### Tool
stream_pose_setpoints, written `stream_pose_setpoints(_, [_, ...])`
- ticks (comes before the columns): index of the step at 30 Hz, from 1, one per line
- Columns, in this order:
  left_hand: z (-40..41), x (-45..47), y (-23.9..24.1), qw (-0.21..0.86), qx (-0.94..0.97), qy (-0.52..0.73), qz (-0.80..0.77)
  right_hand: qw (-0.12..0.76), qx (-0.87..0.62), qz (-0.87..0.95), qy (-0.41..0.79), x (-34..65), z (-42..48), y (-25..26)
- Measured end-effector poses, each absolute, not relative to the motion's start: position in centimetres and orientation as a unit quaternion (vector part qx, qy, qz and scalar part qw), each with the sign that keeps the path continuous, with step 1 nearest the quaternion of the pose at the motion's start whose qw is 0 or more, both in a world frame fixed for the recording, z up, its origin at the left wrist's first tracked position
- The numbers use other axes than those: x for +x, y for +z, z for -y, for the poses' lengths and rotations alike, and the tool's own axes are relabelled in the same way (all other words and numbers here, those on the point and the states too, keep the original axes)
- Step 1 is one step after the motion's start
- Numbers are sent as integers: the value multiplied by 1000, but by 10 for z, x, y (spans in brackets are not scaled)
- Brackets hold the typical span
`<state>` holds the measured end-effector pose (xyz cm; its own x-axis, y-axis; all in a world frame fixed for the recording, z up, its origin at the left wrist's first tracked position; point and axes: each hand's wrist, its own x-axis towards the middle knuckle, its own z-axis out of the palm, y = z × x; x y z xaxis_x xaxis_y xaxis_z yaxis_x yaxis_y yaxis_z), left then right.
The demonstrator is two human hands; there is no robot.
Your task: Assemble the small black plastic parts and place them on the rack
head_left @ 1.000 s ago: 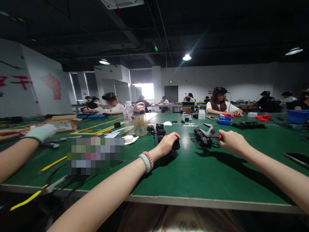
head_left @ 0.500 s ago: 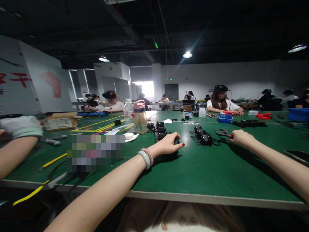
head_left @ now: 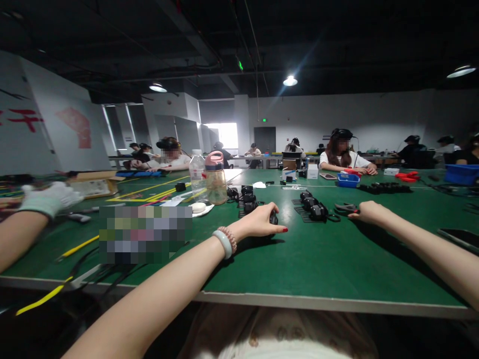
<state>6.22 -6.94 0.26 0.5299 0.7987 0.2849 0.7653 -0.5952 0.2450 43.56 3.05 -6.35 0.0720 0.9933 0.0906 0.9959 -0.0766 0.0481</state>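
Observation:
My left hand [head_left: 262, 220] rests low over the green table [head_left: 299, 269], its fingers curled round a small black rounded part [head_left: 274, 218]; the thumb stretches out to the right. Most of that part is hidden by the hand. To the right, my right hand [head_left: 368, 211] is closed on pliers [head_left: 346, 208] with dark jaws and a bit of red handle showing; the jaws point left. Between the hands lies a row of black rounded parts [head_left: 314, 205] on a dark grid. Another such group of black parts [head_left: 247, 199] sits just behind my left hand.
A pink-lidded bottle [head_left: 215, 182] and a clear bottle [head_left: 196, 172] stand behind my left forearm. A co-worker's gloved hand [head_left: 47, 199] is at the left. Farther back are a blue tray [head_left: 348, 180] and red-handled tools [head_left: 407, 176]. A phone [head_left: 460, 239] lies at the right.
The whole view has shifted slightly. The co-worker's gloved hand at the left has moved rightward and its fingers now show. My two hands keep nearly the same places and grips.

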Motion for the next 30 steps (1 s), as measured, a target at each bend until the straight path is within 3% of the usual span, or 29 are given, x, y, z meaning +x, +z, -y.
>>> stream_pose_setpoints(30, [60, 62, -1, 56, 863, 214, -453, 5, -742, 670, -21, 430, -31, -68])
